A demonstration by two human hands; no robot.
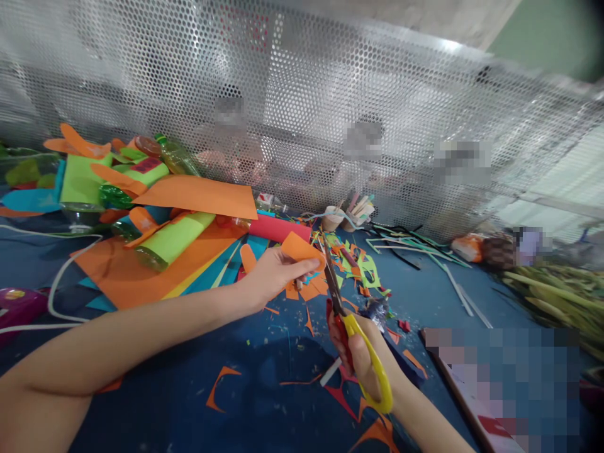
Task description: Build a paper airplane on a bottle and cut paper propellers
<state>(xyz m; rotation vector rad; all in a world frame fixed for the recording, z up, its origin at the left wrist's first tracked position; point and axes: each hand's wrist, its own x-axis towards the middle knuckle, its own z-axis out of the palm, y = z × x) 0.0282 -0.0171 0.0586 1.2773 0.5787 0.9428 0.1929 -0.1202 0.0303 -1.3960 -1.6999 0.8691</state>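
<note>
My left hand (278, 274) pinches a small piece of orange paper (299, 248), its thumb lying across the near side. In my right hand (361, 355) is a pair of scissors (334, 283) with yellow and red handles, my fingers through the loops. The blades point away from me and lie beside the right edge of the orange paper; whether they touch it I cannot tell. Below and beyond both hands, paper scraps (358, 264) in green, orange and red litter the blue table (179, 377).
Paper-wrapped plastic bottles (177, 239) and orange sheets (202, 195) are heaped at the left. Cups of sticks (358, 211) stand by the perforated metal screen (302, 94). A purple hot glue gun (21, 308) lies far left, dried leaves (557, 302) far right, a framed board (495, 384) near right.
</note>
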